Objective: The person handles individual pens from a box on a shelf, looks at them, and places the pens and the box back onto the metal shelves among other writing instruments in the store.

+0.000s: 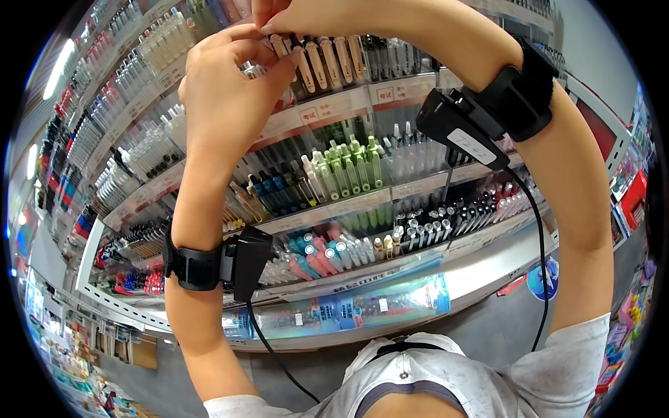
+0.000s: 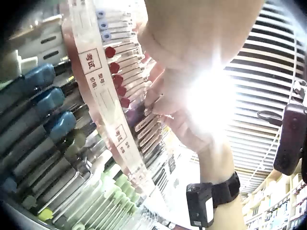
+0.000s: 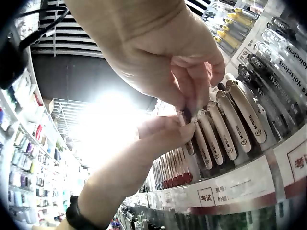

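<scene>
A row of beige pens (image 1: 331,61) with dark parts stands in a clear shelf compartment. At its left end my left hand (image 1: 226,90) pinches a beige pen (image 1: 279,46) between thumb and forefinger. My right hand (image 1: 317,17) comes over from above, partly cut off by the head view's top edge. In the right wrist view, its thumb and bent fingers meet on the dark upper end of a pen, right beside the left fingertips. The fingers hide most of that end. Red-tipped pens (image 3: 175,179) stand just left of the beige row.
Price-label strips (image 1: 313,111) run along the shelf fronts. Green pens (image 1: 352,167) and blue pens (image 1: 275,189) fill the tier below, with pink and teal pens (image 1: 317,254) lower still. Clear-barrelled black pens (image 3: 268,81) adjoin the beige ones. Cables hang from both wrist cameras.
</scene>
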Demonstrator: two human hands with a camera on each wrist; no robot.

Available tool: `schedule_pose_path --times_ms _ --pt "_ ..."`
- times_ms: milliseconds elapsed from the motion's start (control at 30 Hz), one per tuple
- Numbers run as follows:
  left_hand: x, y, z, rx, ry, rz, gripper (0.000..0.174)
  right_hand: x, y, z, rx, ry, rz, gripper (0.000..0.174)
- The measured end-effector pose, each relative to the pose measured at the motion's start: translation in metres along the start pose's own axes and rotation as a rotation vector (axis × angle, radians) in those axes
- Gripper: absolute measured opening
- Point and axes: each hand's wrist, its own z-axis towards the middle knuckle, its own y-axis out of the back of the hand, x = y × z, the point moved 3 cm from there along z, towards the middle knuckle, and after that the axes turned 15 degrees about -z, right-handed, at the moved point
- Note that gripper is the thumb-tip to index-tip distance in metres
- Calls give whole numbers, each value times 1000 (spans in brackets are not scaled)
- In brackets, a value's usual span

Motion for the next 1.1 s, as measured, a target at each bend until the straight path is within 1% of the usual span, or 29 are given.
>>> schedule_pose_path --times_ms 67,133,200,267,300,367,533,600,667,700,733,767,800,833,867,900,933,1000,1033,1067,1100 --pt "-1 0 -2 11 -37 29 21 0 -3 -1 11 -19 -5 14" --pt "-3 1 -2 33 -24 24 21 1 -3 -2 24 -35 -11 14" --pt "-5 3 -2 52 -10 18 21 1 -3 -2 82 -42 -4 14" --pt "-7 5 -3 132 -4 79 20 2 0 -5 113 -48 -28 14" --pt "-10 5 -4 134 -4 78 20 2 -1 -6 144 -51 -52 15" --pt "-21 6 -8 86 -150 201 17 2 -2 -7 134 -46 -26 14" --pt "-22 9 -9 119 -142 211 19 1 -7 -7 104 -26 4 14" --pt "-24 9 -9 127 -128 232 20 1 -7 -7 158 -38 17 14" --pt "-23 8 -9 150 26 182 33 3 -6 -8 158 -38 -4 14" --pt "-22 7 -9 149 23 178 33 2 -6 -9 160 -38 -26 14" --pt "-19 7 -11 123 -13 144 39 0 -4 -11 160 -41 -35 14" --pt "-18 7 -11 96 -51 108 45 -2 0 -12 119 -47 22 14" --pt "-18 6 -11 92 -59 102 45 -1 5 -13 77 -51 79 15" --pt "-20 7 -11 74 -95 10 46 -2 12 -17 74 -52 69 15" --pt "-22 8 -11 56 -131 -82 47 -5 19 -23 64 -138 132 16" --pt "-24 9 -12 68 -162 -29 49 -6 27 -30 52 -223 196 18" --pt "-23 9 -13 65 -169 -30 49 -3 37 -36 48 -222 190 18" --pt "-22 7 -16 132 -226 110 46 -4 56 -47 73 -300 117 18" --pt "-24 7 -17 138 -203 113 41 -14 51 -53 51 -277 83 25" --pt "-25 7 -18 132 -211 111 41 -20 42 -63 46 -276 74 25" --pt "-25 5 -19 123 -202 95 42 -23 38 -70 -90 -179 30 20"
